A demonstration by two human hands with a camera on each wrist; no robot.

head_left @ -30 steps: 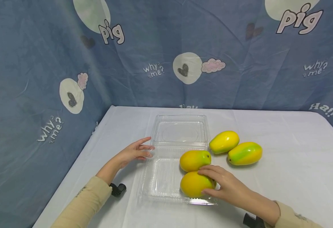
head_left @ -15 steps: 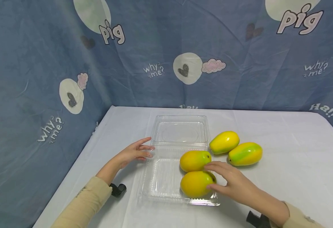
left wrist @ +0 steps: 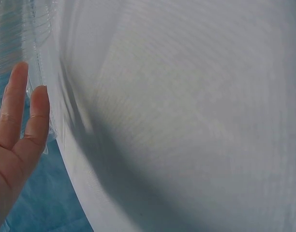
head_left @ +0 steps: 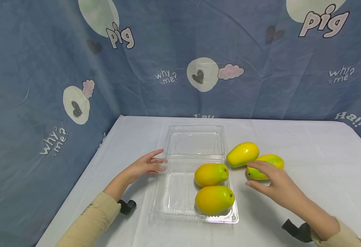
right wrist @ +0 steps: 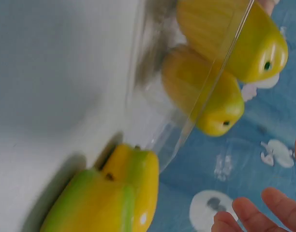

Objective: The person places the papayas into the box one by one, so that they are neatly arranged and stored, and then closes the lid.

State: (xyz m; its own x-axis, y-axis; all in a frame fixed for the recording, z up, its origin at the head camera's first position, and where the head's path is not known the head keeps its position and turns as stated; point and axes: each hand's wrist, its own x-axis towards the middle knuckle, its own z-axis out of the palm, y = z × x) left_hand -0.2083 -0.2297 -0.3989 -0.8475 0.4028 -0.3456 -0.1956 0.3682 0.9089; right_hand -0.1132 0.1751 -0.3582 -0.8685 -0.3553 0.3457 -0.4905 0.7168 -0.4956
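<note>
A clear plastic clamshell box (head_left: 175, 193) lies with its lid (head_left: 196, 140) folded back. Two yellow-green papayas, a front papaya (head_left: 213, 200) and a rear papaya (head_left: 209, 175), lie side by side along its right half. My left hand (head_left: 142, 168) has its fingers spread at the box's left edge, as the left wrist view also shows. My right hand (head_left: 280, 187) holds nothing. Its fingers are apart, and in the head view it partly covers a green-streaked papaya (head_left: 273, 160) on the table. Touching that one is another papaya (head_left: 242, 154).
A white cloth covers the table (head_left: 322, 164). Behind and to the left hangs a blue printed curtain (head_left: 155, 41). Black straps with a camera mount, including a left one (head_left: 127, 207) and a right one (head_left: 297, 231), sit at the wrists.
My right hand has let go of the front papaya in the box and moved right, toward the two papayas on the table. My left hand has stayed in place.
</note>
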